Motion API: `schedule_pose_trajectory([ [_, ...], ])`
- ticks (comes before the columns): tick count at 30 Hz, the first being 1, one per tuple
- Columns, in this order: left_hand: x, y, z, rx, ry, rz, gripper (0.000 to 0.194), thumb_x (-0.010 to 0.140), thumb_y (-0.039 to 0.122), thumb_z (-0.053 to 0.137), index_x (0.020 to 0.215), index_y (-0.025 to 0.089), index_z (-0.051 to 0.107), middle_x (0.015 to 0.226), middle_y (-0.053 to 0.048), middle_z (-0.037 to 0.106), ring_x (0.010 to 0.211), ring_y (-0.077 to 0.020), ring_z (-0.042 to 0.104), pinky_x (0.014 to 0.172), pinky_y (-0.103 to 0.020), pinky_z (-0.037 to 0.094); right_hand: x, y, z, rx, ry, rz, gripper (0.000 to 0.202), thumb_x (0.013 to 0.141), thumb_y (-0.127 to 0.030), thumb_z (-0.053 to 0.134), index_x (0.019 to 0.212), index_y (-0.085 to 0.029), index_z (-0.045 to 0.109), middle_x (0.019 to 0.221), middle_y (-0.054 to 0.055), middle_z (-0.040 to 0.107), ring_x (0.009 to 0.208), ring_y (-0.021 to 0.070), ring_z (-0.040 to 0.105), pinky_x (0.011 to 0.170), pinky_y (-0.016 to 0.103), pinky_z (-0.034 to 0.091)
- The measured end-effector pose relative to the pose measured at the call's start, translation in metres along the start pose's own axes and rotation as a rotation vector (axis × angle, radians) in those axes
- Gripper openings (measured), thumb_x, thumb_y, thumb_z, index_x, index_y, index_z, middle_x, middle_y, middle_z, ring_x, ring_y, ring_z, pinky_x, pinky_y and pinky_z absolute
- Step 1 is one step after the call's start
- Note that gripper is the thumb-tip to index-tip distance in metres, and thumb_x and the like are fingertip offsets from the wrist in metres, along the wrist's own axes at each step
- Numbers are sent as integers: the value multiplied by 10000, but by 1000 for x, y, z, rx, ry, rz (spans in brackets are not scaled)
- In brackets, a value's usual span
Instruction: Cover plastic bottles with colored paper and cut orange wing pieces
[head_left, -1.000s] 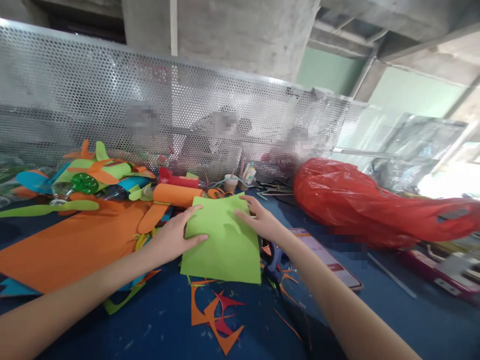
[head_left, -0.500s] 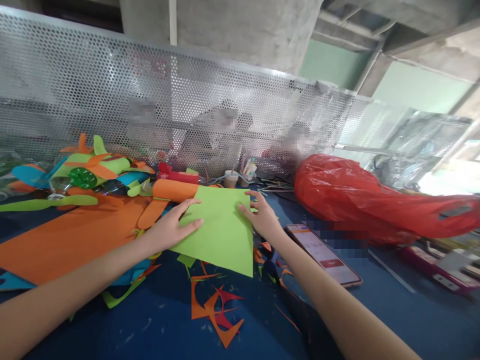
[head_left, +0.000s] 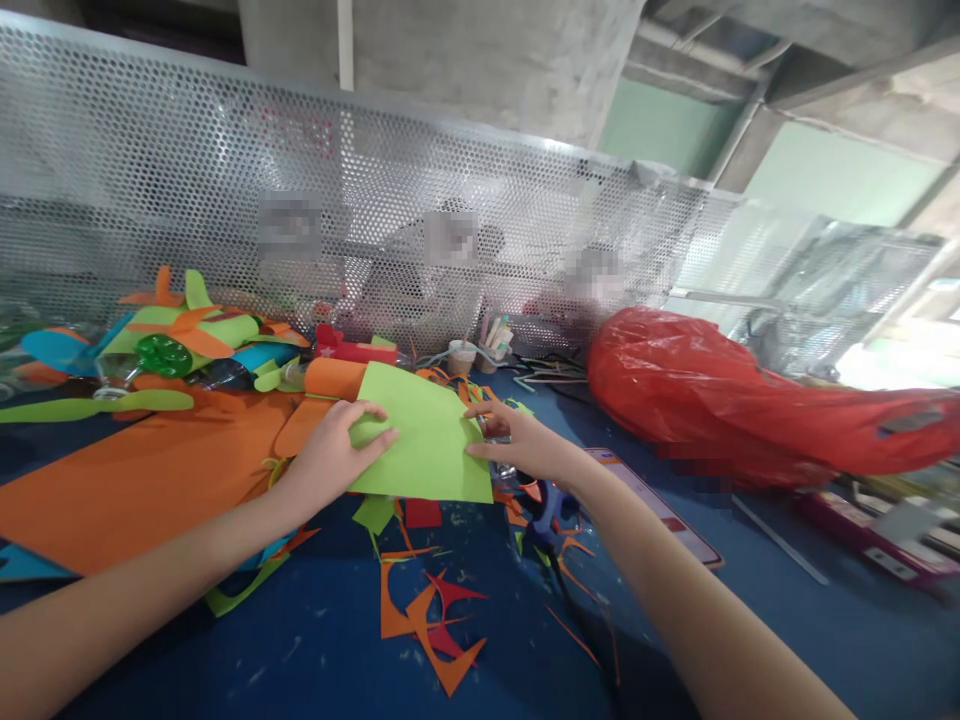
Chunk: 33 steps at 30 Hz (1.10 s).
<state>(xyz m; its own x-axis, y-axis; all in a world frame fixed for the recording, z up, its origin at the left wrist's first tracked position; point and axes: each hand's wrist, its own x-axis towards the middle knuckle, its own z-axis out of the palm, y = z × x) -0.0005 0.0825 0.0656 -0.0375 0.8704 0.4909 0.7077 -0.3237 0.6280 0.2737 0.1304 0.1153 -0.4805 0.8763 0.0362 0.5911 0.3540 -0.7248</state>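
Lime-green, roughly rectangular sheet of thin paper or foam (head_left: 420, 445) lay between two hands at the centre of the frame. The left hand (head_left: 330, 440) held its left edge and the right hand (head_left: 525, 440) its right, probably to keep it spread and steady; on each, thumb and forefinger stood moderately apart at the sheet, and whether other fingers gripped underneath could not be told.

Just below it, one small red square (head_left: 422, 513) and orange and red cut-out scraps (head_left: 435, 625) lay on the dark blue surface (head_left: 300, 665), overlapping too much to count. Right of centre, one blue tool with a black cord (head_left: 544, 515) sat near the right hand, likely for easy reach, and one phone (head_left: 675, 535) lay partly behind the forearm.

One large orange sheet (head_left: 165, 475) filled the left, seemingly set aside. Beyond centre stood two small cups, one pale (head_left: 461, 357), one full of pens (head_left: 496, 347); one red plastic bag (head_left: 675, 395) occupied the right.
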Motion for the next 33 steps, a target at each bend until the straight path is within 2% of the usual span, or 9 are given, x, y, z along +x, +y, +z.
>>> schedule_pose_trajectory([
  [3,-1,2,-2,-28,-43,6,408,925,548,506,1089,222,690,1038,-69,644,911,-248,633,843,-390,530,5,5,4,-34,93,-15,306,818,-238,675,1117,-195,627,871,4,596,793,160,620,776,299,519],
  [7,-4,2,-2,-60,-134,38,402,920,438,523,1239,238,665,1050,-60,625,720,-178,589,713,-342,527,7,8,1,-90,172,-7,266,834,-179,615,1095,-218,647,880,-3,584,720,129,588,710,262,509],
  [12,-4,0,1,-69,-186,105,393,902,434,570,1238,256,670,1076,-63,604,812,-193,609,772,-362,529,1,2,-10,-254,130,-4,302,836,-153,557,1092,-221,701,857,8,577,733,156,603,718,284,498],
  [16,-4,-3,3,-43,-146,148,376,920,466,559,1202,264,705,1034,-62,525,847,-211,593,807,-408,533,-2,-1,-14,-351,68,-2,337,847,-156,557,1134,-219,721,900,44,644,848,213,654,834,364,520],
  [20,-5,-2,3,-8,-97,224,280,929,416,567,1070,292,775,1084,-65,454,1030,-255,544,952,-460,482,-4,-4,-11,-414,209,-88,423,774,-64,637,1162,-211,718,1249,123,637,1204,267,600,1063,429,442],
  [22,-5,0,1,5,-123,270,275,951,379,543,1068,306,780,1092,-65,476,1034,-253,540,953,-457,476,-6,-9,-8,-404,237,-160,354,790,-75,659,1114,-200,725,1265,119,652,1193,262,611,1073,427,432],
  [25,-5,2,-1,27,-184,326,302,981,351,502,1116,314,769,1074,-66,524,1029,-253,544,936,-451,480,-9,-18,-2,-354,133,-238,162,882,-241,679,1034,-223,731,1119,62,739,1060,242,674,992,411,484],
  [28,-4,3,-3,55,-219,338,319,998,364,478,1145,299,753,1083,-71,553,1063,-260,543,943,-443,485,-12,-22,4,-394,18,-262,245,853,-301,745,1075,-199,722,1129,78,746,1053,254,679,962,407,498],
  [33,-5,7,-4,78,-257,319,344,1019,367,423,1158,246,713,1164,-90,594,1070,-246,585,910,-399,518,-13,-22,7,-490,-24,-281,389,841,-316,772,1198,-179,700,1253,115,714,1176,295,636,1044,456,452],
])
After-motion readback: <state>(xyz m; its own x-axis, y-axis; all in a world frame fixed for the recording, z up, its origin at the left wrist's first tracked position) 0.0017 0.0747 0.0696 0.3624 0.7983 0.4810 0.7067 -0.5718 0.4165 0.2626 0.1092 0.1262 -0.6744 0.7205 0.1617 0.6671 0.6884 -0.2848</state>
